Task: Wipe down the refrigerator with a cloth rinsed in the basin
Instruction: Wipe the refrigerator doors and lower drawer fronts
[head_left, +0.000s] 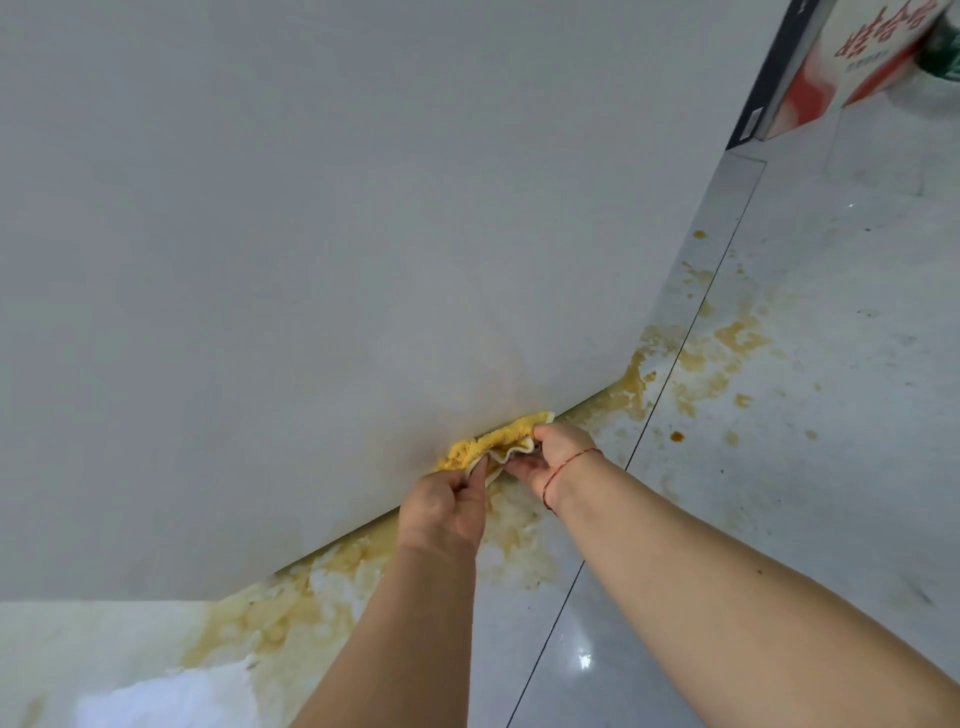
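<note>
The left hand (447, 504) pinches the near end of the cloth (493, 441) between thumb and fingers; the right hand (550, 457), a red string round its wrist, grips the far end the same way. Both are closed on the cloth, which is bunched between them into a long roll. It sits pressed against the bottom edge of the fridge (311, 234), right where the pale panel meets the floor (779, 467).

The cloth is yellow terry with a paler backing, soft and limp, folding wherever it is gripped. It looks light, and if it is wet from rinsing it would be heavier and inclined to drip. I judge that holding it at both ends, as now, suits running it along a narrow edge; for the broad panel above the hands, a flat pad under one palm would probably serve better. There is nothing fragile about it, and a firm squeeze does no harm.

Just below and to either side of the hands, brownish-yellow stains (727, 343) spread over the tiles, thickest along the base of the fridge and reaching out past the right hand. Above the hands the panel shows only a faint tinted smear near the cloth. Far beyond the right hand, at the upper corner, stands a red and white carton (857, 57). No basin is in view.
</note>
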